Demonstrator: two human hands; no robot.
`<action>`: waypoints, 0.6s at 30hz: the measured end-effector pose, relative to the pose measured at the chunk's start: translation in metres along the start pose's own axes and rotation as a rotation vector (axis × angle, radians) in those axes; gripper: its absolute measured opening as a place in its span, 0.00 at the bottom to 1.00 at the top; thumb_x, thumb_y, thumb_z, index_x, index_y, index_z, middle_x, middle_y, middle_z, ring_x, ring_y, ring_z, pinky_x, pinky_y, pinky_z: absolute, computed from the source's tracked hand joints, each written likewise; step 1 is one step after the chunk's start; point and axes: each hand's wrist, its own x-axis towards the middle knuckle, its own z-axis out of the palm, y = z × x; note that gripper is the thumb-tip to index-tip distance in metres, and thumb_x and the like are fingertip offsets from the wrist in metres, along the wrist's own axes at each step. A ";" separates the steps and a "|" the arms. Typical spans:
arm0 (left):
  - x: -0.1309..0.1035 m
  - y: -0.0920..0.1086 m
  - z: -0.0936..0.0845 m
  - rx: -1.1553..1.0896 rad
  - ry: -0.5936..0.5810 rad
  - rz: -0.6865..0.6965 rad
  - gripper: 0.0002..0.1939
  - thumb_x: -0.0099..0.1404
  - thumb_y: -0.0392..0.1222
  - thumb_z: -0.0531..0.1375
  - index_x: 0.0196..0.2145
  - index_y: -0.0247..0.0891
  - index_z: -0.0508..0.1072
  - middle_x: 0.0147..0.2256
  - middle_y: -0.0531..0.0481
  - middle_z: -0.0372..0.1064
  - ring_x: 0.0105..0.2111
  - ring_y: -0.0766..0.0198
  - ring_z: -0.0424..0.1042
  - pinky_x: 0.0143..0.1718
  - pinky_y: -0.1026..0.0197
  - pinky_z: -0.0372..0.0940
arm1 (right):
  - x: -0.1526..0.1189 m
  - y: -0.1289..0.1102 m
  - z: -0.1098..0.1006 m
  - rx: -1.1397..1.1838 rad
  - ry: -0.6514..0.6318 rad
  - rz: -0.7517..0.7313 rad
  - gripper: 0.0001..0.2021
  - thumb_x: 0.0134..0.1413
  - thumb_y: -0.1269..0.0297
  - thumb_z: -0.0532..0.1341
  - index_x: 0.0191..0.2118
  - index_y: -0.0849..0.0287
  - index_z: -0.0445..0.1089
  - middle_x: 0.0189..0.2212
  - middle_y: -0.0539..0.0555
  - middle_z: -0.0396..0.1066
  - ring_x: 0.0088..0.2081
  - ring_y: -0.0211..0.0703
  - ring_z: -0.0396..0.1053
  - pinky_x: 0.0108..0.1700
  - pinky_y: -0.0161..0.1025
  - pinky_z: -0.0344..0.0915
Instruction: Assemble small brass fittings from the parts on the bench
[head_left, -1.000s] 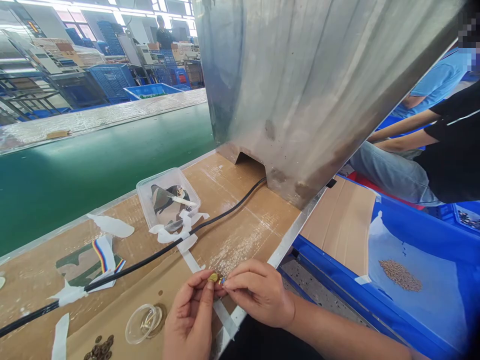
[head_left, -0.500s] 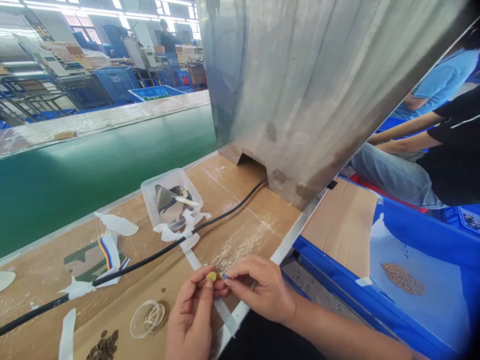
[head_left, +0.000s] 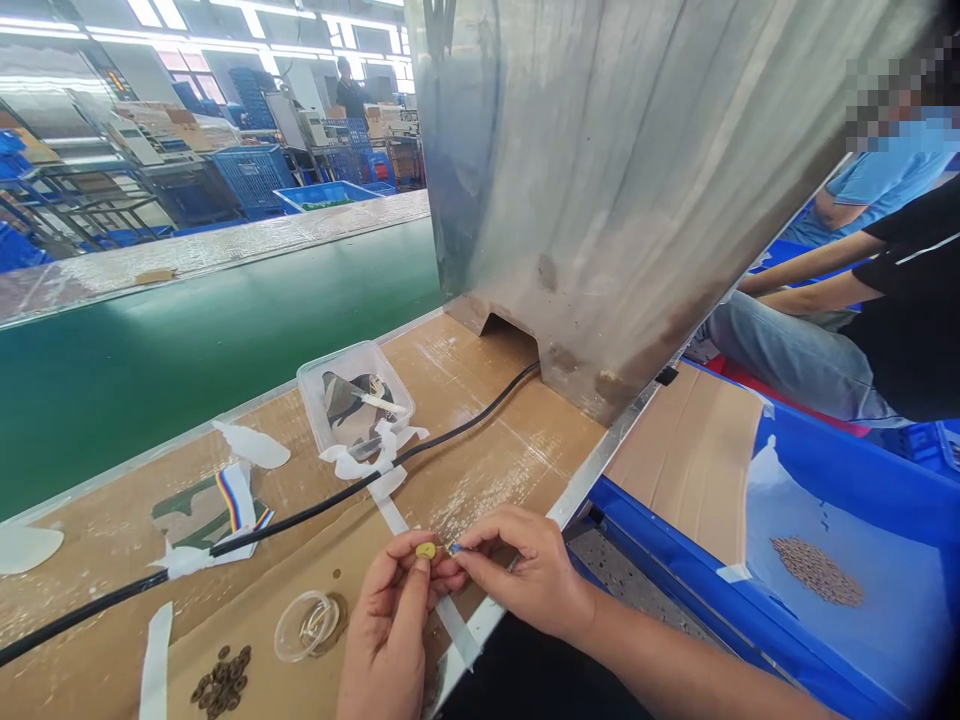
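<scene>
Between the thumb and finger of my left hand (head_left: 394, 625) is a small round yellow disc (head_left: 426, 551) that looks like a button. My right hand (head_left: 529, 575) pinches a tiny blue piece (head_left: 454, 548) close beside the disc; I cannot make out its kind. Both hands are above the near edge of the cardboard-covered bench. To their left stands a small round see-through tub (head_left: 306, 627) with pale slivers in it. A pile of small dark brown discs (head_left: 221, 684) lies further left.
A black cable (head_left: 330, 500), taped down, crosses the bench (head_left: 495, 440) to a metal panel (head_left: 585, 200). Behind the cable are a plastic box (head_left: 355, 400) with camouflage cloth and a striped ribbon (head_left: 236, 500). Small brown pieces (head_left: 817, 570) lie in a blue bin; two co-workers sit at right.
The camera view has shifted slightly, so the bench and background appear further right and a little lower. My hands keep almost the same pose, disc and blue piece still pinched.
</scene>
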 end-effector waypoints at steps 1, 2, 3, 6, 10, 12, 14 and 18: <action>0.001 -0.001 0.000 -0.015 -0.015 -0.002 0.13 0.60 0.47 0.64 0.41 0.40 0.73 0.33 0.50 0.75 0.34 0.63 0.75 0.40 0.62 0.71 | 0.000 0.000 0.000 0.001 -0.001 0.004 0.03 0.52 0.72 0.65 0.34 0.59 0.74 0.27 0.51 0.74 0.28 0.37 0.71 0.29 0.30 0.66; 0.001 -0.001 -0.001 -0.029 -0.026 -0.004 0.13 0.61 0.47 0.64 0.41 0.40 0.73 0.32 0.51 0.75 0.33 0.63 0.75 0.40 0.61 0.71 | -0.001 0.000 0.000 0.002 0.000 0.009 0.03 0.51 0.72 0.65 0.34 0.59 0.74 0.27 0.51 0.73 0.28 0.37 0.71 0.29 0.30 0.66; 0.001 -0.001 0.000 -0.041 -0.032 -0.006 0.12 0.61 0.46 0.64 0.41 0.40 0.72 0.32 0.51 0.75 0.33 0.63 0.75 0.40 0.61 0.71 | -0.001 0.001 0.000 0.006 0.001 0.015 0.03 0.51 0.72 0.65 0.34 0.59 0.74 0.27 0.51 0.73 0.28 0.37 0.71 0.29 0.30 0.66; 0.001 0.001 0.002 -0.066 -0.031 -0.008 0.12 0.60 0.45 0.64 0.40 0.40 0.71 0.30 0.51 0.75 0.31 0.62 0.75 0.38 0.58 0.73 | -0.001 0.001 -0.001 0.029 0.010 0.040 0.03 0.51 0.72 0.65 0.33 0.59 0.75 0.27 0.51 0.73 0.28 0.36 0.70 0.28 0.30 0.67; 0.000 -0.001 0.002 -0.080 -0.030 -0.009 0.13 0.59 0.45 0.66 0.41 0.39 0.72 0.31 0.51 0.75 0.33 0.60 0.77 0.40 0.57 0.73 | 0.000 0.000 -0.002 0.067 0.016 0.067 0.03 0.51 0.72 0.65 0.33 0.59 0.75 0.27 0.51 0.73 0.28 0.36 0.71 0.29 0.29 0.68; 0.000 -0.003 0.001 -0.073 -0.021 -0.017 0.16 0.58 0.45 0.66 0.43 0.39 0.73 0.32 0.50 0.76 0.34 0.60 0.77 0.41 0.58 0.72 | 0.000 0.001 -0.002 0.075 0.017 0.066 0.03 0.51 0.73 0.65 0.33 0.59 0.75 0.28 0.51 0.73 0.28 0.36 0.71 0.30 0.29 0.68; 0.000 -0.005 -0.001 -0.055 -0.015 -0.029 0.19 0.57 0.46 0.67 0.45 0.38 0.74 0.34 0.48 0.78 0.36 0.59 0.78 0.43 0.59 0.72 | 0.001 0.001 -0.001 0.079 0.022 0.066 0.04 0.51 0.72 0.65 0.34 0.59 0.75 0.28 0.51 0.73 0.29 0.36 0.72 0.30 0.29 0.69; -0.003 -0.002 -0.002 -0.026 -0.006 -0.056 0.21 0.53 0.47 0.70 0.44 0.38 0.76 0.36 0.47 0.79 0.38 0.57 0.78 0.46 0.59 0.70 | 0.001 0.002 -0.001 0.073 0.026 0.065 0.04 0.51 0.72 0.65 0.34 0.58 0.75 0.28 0.51 0.74 0.30 0.37 0.72 0.31 0.29 0.69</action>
